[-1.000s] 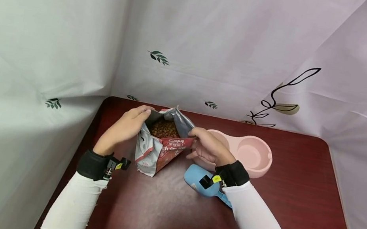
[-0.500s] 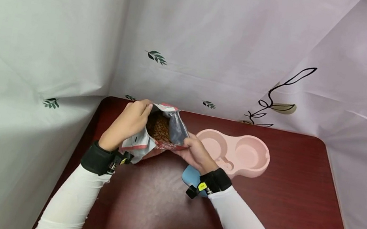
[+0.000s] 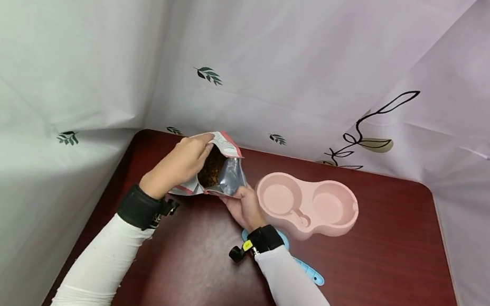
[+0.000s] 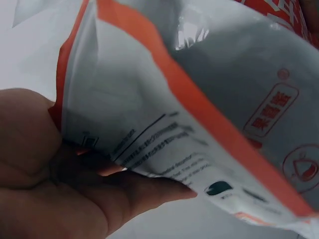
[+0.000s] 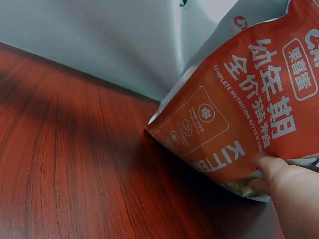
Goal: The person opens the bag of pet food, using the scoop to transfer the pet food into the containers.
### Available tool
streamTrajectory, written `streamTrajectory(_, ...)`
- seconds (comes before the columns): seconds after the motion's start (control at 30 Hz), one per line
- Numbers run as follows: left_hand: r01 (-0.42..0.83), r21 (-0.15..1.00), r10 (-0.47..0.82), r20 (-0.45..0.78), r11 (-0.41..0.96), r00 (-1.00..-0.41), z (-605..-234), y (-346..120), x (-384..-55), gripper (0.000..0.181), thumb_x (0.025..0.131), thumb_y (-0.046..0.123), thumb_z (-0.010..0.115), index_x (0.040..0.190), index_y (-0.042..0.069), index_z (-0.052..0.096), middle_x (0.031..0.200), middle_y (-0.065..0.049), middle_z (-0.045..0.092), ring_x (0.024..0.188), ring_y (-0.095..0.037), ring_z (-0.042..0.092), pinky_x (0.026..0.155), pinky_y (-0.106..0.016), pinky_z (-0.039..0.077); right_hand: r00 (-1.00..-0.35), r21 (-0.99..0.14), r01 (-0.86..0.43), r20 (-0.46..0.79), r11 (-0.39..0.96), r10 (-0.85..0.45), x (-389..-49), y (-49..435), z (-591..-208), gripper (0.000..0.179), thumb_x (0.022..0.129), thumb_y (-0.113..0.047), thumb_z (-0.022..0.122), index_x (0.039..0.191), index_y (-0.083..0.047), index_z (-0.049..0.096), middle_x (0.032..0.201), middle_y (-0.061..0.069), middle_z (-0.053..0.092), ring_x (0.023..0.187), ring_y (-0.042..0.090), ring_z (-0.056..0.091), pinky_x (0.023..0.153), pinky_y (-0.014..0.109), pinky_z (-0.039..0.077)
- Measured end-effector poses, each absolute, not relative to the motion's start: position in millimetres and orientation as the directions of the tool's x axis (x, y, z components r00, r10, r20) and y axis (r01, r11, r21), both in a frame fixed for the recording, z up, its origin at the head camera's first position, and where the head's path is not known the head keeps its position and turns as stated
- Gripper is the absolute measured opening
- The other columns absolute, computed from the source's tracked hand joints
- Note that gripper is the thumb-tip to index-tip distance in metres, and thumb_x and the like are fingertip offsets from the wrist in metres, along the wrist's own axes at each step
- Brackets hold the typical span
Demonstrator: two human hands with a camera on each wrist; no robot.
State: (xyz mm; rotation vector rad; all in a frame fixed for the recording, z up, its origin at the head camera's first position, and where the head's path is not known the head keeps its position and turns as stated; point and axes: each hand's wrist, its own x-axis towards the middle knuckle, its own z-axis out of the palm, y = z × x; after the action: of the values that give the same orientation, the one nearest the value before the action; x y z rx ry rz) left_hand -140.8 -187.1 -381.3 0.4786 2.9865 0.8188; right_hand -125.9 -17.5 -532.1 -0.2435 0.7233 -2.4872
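Note:
In the head view, an open kitten food bag point(image 3: 232, 178), red and silver, leans over at the back left of the table with its mouth facing me. Brown kibble point(image 3: 212, 166) shows inside. My left hand point(image 3: 179, 165) grips the upper left rim, and the left wrist view has its fingers point(image 4: 144, 191) under a folded white-and-orange panel. On the bag's lower right side, my right hand point(image 3: 245, 209) pinches the mouth's edge. The right wrist view shows the red front with "KITTEN" print tilted, its lower corner right at the tabletop, and one finger against it.
A pink double bowl point(image 3: 308, 195) stands right of the bag. The blue scoop point(image 3: 310, 272) lies in front of it, partly hidden under my right wrist. Pale patterned sheeting point(image 3: 258, 69) rises behind the dark red table point(image 3: 388, 282) and at both sides.
The bag has tipped from nearly upright to leaning, its mouth turning toward me. My right hand has moved left with it, uncovering the pink bowl. The left hand has shifted slightly right.

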Motion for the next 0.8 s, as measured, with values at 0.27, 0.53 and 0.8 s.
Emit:
streamTrajectory(0.27, 0.401, 0.445, 0.403, 0.095, 0.801, -0.91, -391.2, -171.3, -131.0, 0.041, 0.105, 0.019, 0.044, 0.133, -0.011, 0.05, 0.129, -0.025, 0.058, 0.122, -0.037, 0.052, 0.101, -0.052, 0.044, -0.858, -0.606, 0.474, -0.154, -0.639, -0.49, -110.3, -0.3, -531.5, 0.091, 0.066, 0.015, 0.021, 0.155, -0.005, 0.013, 0.16, 0.021, 0.016, 0.145, 0.036, 0.016, 0.118, 0.053, 0.013)
streamTrajectory(0.53, 0.358, 0.445, 0.376, 0.052, 0.821, -0.925, -402.4, -153.3, -115.1, 0.046, 0.104, 0.02, 0.047, 0.138, -0.011, 0.047, 0.14, -0.032, 0.049, 0.13, -0.046, 0.042, 0.107, -0.061, 0.033, -0.821, -0.697, 0.516, -0.236, -0.499, -0.52, -95.2, 22.8, -534.1, 0.082, 0.078, 0.025, 0.021, 0.155, -0.001, 0.013, 0.159, 0.024, 0.017, 0.143, 0.038, 0.02, 0.116, 0.054, 0.017)
streamTrajectory(0.8, 0.323, 0.434, 0.341, 0.038, 0.841, -0.939, -404.5, -145.1, -108.3, 0.047, 0.104, 0.024, 0.046, 0.139, -0.007, 0.047, 0.142, -0.029, 0.048, 0.132, -0.047, 0.04, 0.11, -0.06, 0.031, -0.794, -0.773, 0.502, -0.234, -0.387, -0.562, -86.5, 48.3, -526.8, 0.062, 0.098, 0.014, 0.028, 0.155, -0.001, 0.008, 0.159, 0.027, 0.013, 0.142, 0.039, 0.021, 0.114, 0.054, 0.021)
